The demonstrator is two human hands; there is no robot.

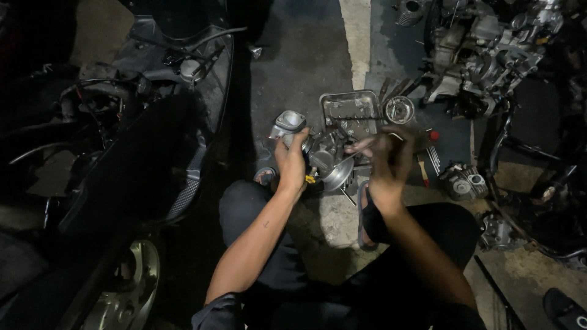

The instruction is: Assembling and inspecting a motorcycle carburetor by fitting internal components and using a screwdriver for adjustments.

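Note:
My left hand [291, 164] grips a grey metal carburettor [306, 142] held up over the floor, its round intake mouth pointing up and left. My right hand [385, 160] is blurred just to the right of the carburettor, fingers bent around a thin tool whose tip reaches toward the part. My knees and sandalled feet show below both hands.
A metal tray [350, 105] with small parts and a round tin [400, 110] lie on the concrete floor ahead. An engine [483, 49] stands at the upper right, loose engine parts [463, 182] at the right. A dark scooter [140, 140] fills the left side.

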